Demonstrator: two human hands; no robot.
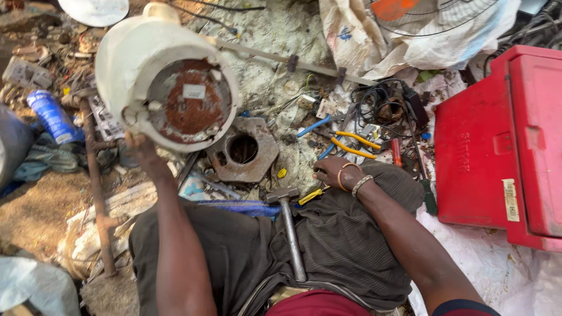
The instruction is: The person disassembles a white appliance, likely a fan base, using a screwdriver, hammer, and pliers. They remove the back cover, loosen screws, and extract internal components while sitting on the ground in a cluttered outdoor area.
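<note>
My left hand (140, 149) grips the lower rim of a white cylindrical appliance housing (132, 58) and holds it raised, its open underside with a rusty round plate (188, 105) turned toward me. My right hand (332, 171), with bracelets at the wrist, rests on my knee near a yellow-handled tool (310, 196); its fingers are curled and I cannot tell whether it holds anything. A steel hammer (290, 228) lies across my lap, head away from me. A rusty metal plate with a round hole (246, 152) lies on the ground just beyond.
A red plastic case (503, 140) lies at the right. Yellow-handled pliers (354, 146), a blue-handled tool (313, 126), black cables (380, 105) and a red screwdriver (397, 152) are scattered ahead. A blue can (51, 117) and a rusty rod (96, 199) sit at left.
</note>
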